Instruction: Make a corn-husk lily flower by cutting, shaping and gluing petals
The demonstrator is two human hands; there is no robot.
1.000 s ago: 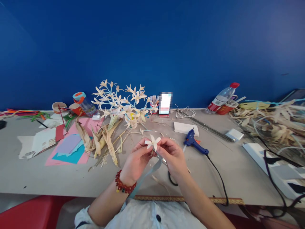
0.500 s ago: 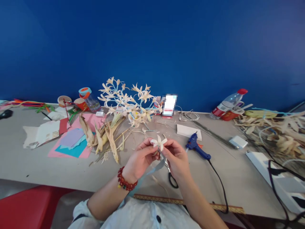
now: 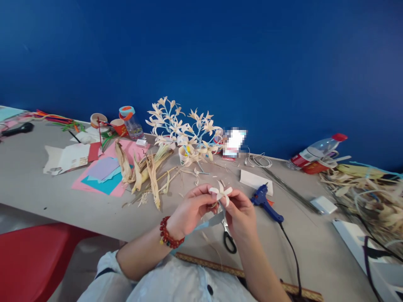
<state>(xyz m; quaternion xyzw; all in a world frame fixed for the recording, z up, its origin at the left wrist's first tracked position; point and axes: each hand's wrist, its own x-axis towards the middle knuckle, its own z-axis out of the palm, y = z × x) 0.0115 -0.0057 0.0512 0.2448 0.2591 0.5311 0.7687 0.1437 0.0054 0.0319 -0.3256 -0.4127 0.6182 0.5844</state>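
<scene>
A cream, several-petalled husk flower (image 3: 221, 193) is held between my two hands, above the table's front part. My left hand (image 3: 197, 208), with a red bead bracelet (image 3: 170, 233) at the wrist, pinches the flower from its left side. On the other side my right hand (image 3: 242, 213) grips it near the base with thumb and fingers. A pale blue-grey tape (image 3: 211, 221) hangs from beneath the flower and runs down to the left; which hand holds it I cannot tell. Scissors with black handles (image 3: 230, 242) lie under my right hand, partly covered.
A blue glue gun (image 3: 267, 203) lies right of my hands, its cord trailing forward. Behind stand flower branches (image 3: 179, 130) and a lit phone (image 3: 234, 141). Corn husks (image 3: 153, 180) and coloured paper (image 3: 102, 170) lie left; a tilted bottle (image 3: 317, 151) and power strip (image 3: 355, 243) are right.
The view has turned and tilted slightly, so the scene appears shifted and slanted. Both hands still hold the flower with nearly the same grip.
</scene>
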